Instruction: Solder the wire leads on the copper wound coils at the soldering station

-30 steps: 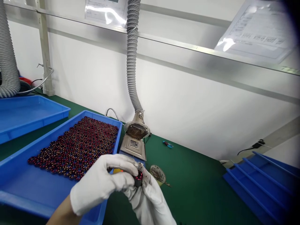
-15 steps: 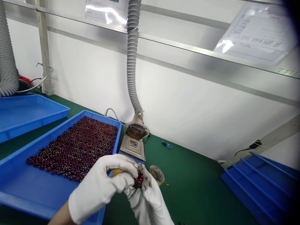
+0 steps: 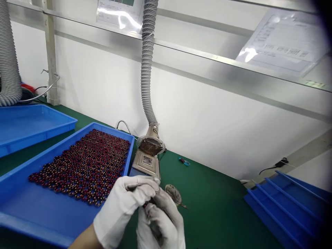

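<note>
The left grip (image 3: 127, 199) and right grip (image 3: 164, 219), both white-gloved, meet over the green table (image 3: 215, 207), holding a small dark part (image 3: 148, 203) mostly hidden between them. Leftward, a blue tray (image 3: 33, 204) carries densely packed dark ring-shaped pieces (image 3: 88, 166) flecked red and gold. Beyond, a ribbed grey hose (image 3: 147, 69) hangs above a square metal plate (image 3: 146, 162).

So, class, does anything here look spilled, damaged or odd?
Nothing plainly spilled or damaged. One oddity: grey smudges darken the otherwise white gloves on the left hand and right hand, chiefly around the fingers holding a dark part.
</note>
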Available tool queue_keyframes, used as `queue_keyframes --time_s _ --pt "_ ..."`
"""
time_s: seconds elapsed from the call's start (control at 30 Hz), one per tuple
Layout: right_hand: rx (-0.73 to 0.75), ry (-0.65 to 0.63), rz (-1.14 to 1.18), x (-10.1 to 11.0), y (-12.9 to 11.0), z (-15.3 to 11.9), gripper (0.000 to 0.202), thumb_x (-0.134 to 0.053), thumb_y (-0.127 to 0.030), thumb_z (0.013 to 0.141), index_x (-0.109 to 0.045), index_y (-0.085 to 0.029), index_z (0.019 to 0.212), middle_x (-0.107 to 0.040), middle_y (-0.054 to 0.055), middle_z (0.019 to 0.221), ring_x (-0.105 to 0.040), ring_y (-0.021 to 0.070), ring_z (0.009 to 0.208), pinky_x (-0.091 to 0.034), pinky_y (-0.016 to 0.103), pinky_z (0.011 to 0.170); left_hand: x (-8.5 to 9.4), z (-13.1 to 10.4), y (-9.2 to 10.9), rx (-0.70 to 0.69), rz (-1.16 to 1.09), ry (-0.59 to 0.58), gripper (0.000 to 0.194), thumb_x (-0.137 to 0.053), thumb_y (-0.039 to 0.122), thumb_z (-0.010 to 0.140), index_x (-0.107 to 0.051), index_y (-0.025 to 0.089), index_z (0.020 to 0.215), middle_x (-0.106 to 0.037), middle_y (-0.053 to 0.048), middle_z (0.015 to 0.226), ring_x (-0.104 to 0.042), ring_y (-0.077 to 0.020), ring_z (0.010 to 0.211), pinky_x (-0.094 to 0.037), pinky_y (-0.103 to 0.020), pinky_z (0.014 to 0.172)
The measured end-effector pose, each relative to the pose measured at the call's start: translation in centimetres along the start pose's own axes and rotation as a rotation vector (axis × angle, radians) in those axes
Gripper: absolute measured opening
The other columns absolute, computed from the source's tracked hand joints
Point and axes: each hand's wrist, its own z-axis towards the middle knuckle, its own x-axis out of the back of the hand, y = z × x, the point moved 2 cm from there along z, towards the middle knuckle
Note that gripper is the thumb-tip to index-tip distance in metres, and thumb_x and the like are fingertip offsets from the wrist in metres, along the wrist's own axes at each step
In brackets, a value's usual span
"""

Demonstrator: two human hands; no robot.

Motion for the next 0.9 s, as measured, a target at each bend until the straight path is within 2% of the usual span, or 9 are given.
queue_keyframes --time_s 0.07,0.17,0.27,0.33,0.43,0.57,0.67,0.73,0.9 --pt "-0.024 0.07 -0.011 -0.1 -0.2 0.2 0.024 -0.062 -0.003 0.072 -0.058 -0.021 0.087 -0.06 0.004 0.1 -0.061 0.0185 0.092 -0.055 0.031 0.073 0.2 0.1 -0.1 -0.101 -0.071 0.127 0.013 -0.067 0.031 0.075 -0.07 0.018 0.07 -0.069 -0.003 0.082 -0.062 -0.0166 0.081 -0.048 -0.02 0.078" --pt "-0.146 0.139 -0.02 0.0 -0.3 0.9 0.027 -0.065 0.0 0.067 -0.054 -0.023 0.078 -0.057 0.001 0.095 -0.062 0.0169 0.091 -0.052 0.031 0.079 0.9 0.0 0.6 -0.187 -0.15 0.267 0.01 -0.072 0.029 0.068 -0.071 0.021 0.074 -0.069 -0.002 0.084 -0.061 -0.0164 0.08 -0.048 -0.021 0.078" --pt "-0.183 0.097 -0.014 0.1 -0.4 1.1 0.028 -0.065 -0.003 0.067 -0.052 -0.025 0.077 -0.057 0.0 0.095 -0.061 0.0174 0.092 -0.051 0.031 0.08 0.9 0.2 1.0 0.009 -0.054 0.181 0.03 -0.074 0.018 0.06 -0.07 0.02 0.09 -0.068 -0.003 0.082 -0.059 -0.0138 0.064 -0.049 -0.02 0.059" --pt "-0.173 0.103 -0.028 0.1 -0.4 1.0 0.031 -0.066 -0.002 0.066 -0.052 -0.026 0.079 -0.058 0.001 0.095 -0.061 0.017 0.09 -0.052 0.03 0.076 0.6 0.1 0.9 0.097 0.022 0.145 0.024 -0.072 0.016 0.061 -0.071 0.017 0.085 -0.068 -0.004 0.078 -0.058 -0.0127 0.061 -0.046 -0.019 0.055" --pt "-0.166 0.099 -0.023 0.0 -0.4 0.7 0.034 -0.064 0.001 0.065 -0.053 -0.027 0.08 -0.059 0.0 0.095 -0.061 0.0169 0.089 -0.052 0.029 0.074 0.5 -0.1 0.6 -0.005 -0.041 0.242 0.005 -0.07 0.014 0.063 -0.07 0.017 0.067 -0.068 -0.003 0.074 -0.06 -0.0141 0.068 -0.049 -0.02 0.064" --pt "-0.208 0.085 0.001 0.1 -0.4 0.7 0.029 -0.065 -0.002 0.066 -0.052 -0.026 0.077 -0.061 0.001 0.092 -0.062 0.0177 0.088 -0.051 0.03 0.073 1.1 -0.5 0.9 -0.15 -0.148 0.305 0.013 -0.07 0.011 0.061 -0.07 0.021 0.07 -0.067 0.0 0.073 -0.06 -0.0133 0.068 -0.048 -0.019 0.065" --pt "-0.231 0.059 0.003 0.1 -0.3 0.5 0.028 -0.067 -0.004 0.066 -0.053 -0.026 0.076 -0.061 0.001 0.094 -0.063 0.0173 0.087 -0.051 0.028 0.069 1.0 -0.5 1.4 -0.018 -0.061 0.191 0.025 -0.071 0.013 0.064 -0.069 0.021 0.087 -0.067 0.0 0.077 -0.056 -0.0094 0.063 -0.046 -0.015 0.059" --pt "-0.231 0.065 0.003 0.1 -0.3 0.2 0.028 -0.069 -0.005 0.065 -0.053 -0.026 0.076 -0.062 0.001 0.093 -0.063 0.0182 0.085 -0.052 0.03 0.069 0.7 -0.5 1.5 0.056 -0.023 0.126 0.02 -0.07 0.016 0.067 -0.069 0.018 0.087 -0.066 0.0 0.075 -0.055 -0.0085 0.063 -0.044 -0.013 0.057" --pt "-0.251 0.015 0.009 0.1 -0.2 0.1 0.029 -0.07 -0.005 0.063 -0.054 -0.026 0.074 -0.063 0.002 0.09 -0.063 0.0196 0.082 -0.053 0.033 0.07 0.4 -0.1 1.3 0.049 -0.042 0.203 0.009 -0.07 0.016 0.069 -0.069 0.016 0.078 -0.068 0.0 0.073 -0.06 -0.0091 0.068 -0.046 -0.011 0.061"
